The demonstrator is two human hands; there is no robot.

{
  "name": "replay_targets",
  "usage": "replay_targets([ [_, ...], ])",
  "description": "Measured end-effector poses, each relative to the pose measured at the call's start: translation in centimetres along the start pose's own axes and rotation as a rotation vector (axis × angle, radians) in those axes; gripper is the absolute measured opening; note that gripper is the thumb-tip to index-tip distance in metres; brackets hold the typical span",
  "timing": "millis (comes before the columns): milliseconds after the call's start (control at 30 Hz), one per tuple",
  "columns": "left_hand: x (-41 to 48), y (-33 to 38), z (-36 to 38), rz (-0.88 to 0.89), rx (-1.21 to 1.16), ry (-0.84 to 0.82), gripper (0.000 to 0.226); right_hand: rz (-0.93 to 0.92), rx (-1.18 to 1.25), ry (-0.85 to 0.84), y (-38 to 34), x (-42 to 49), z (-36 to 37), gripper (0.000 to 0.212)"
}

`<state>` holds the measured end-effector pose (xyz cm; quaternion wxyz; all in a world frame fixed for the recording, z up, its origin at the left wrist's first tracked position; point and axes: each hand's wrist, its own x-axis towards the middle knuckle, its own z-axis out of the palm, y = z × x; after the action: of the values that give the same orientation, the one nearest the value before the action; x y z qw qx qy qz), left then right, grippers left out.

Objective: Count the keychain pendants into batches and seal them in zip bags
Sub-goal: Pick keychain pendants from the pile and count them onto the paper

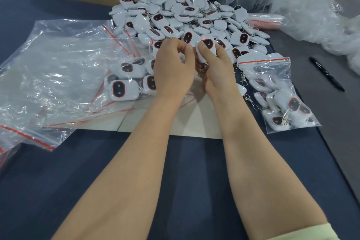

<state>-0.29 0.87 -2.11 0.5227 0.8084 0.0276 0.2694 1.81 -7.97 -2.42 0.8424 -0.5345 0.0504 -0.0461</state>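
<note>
Keychain pendant [206, 46] is gripped in the right hand [218, 73], with its chain partly hidden between the palms. The left hand [173, 70] curls beside it, and I cannot tell whether it holds anything. The pendant pile [187, 15] lies at twelve o'clock and a filled zip bag [278, 93] at three.

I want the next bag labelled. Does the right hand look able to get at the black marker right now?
Probably, once freed: the right hand grips a pendant. The marker lies uncovered off to the right, beyond the filled zip bag.
</note>
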Motion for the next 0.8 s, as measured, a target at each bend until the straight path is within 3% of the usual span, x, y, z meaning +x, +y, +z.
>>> replay_targets([
  [100,-0.02,-0.06,0.04,0.006,-0.003,-0.001,0.009,0.046,0.046,0.034,-0.01,0.03,0.15,0.006],
  [200,-0.05,-0.07,0.09,0.01,-0.003,0.004,0.008,0.058,0.085,0.088,0.01,0.2,0.06,0.017],
  [333,-0.04,-0.05,0.06,0.009,-0.009,0.013,0.009,0.023,0.003,0.066,0.12,0.0,0.07,0.021],
  [500,-0.11,-0.05,0.12,0.003,-0.005,0.013,0.011,0.063,0.104,0.062,0.09,0.04,0.41,0.016],
  [633,-0.09,-0.08,0.09,-0.001,-0.009,0.018,0.01,0.008,-0.087,-0.01,0.07,-0.18,0.19,0.027],
  [800,-0.09,0.1,0.0,-0.019,-0.029,0.016,0.01,-0.047,-0.182,0.021,-0.61,-0.32,0.15,0.015],
])
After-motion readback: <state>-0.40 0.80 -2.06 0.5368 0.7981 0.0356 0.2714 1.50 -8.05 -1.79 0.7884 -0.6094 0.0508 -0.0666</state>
